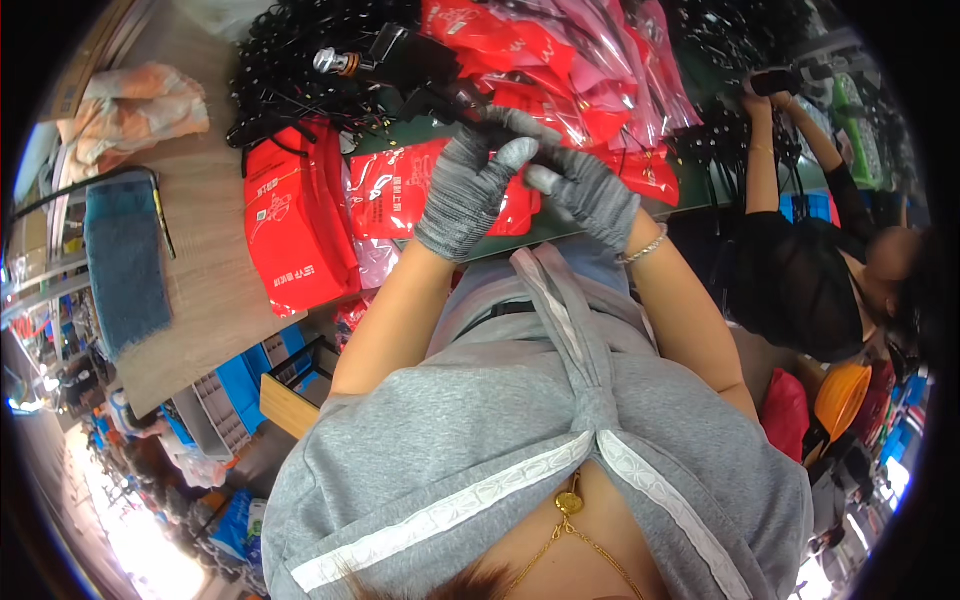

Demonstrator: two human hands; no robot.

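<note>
My left hand (465, 195), in a grey striped knit glove with bare wrist, is closed, its thumb pointing up to the right. My right hand (592, 195), gloved alike, is closed opposite it, with the thumbs nearly meeting. Something dark and thin lies between the fingers of both hands; its kind is hidden. Just beyond my left hand stands a black device (415, 70) with a silver threaded fitting at its left end. Flat red printed bags (385, 195) lie on the table under and beside my hands.
Stacked red bags (300, 225) hang over the table's front edge. More red and clear bags (590, 60) pile up at the back, beside black cords (290, 60). At left lie a blue cloth (125, 260) and an orange-white cloth (140, 105). A co-worker (800, 280) works at right.
</note>
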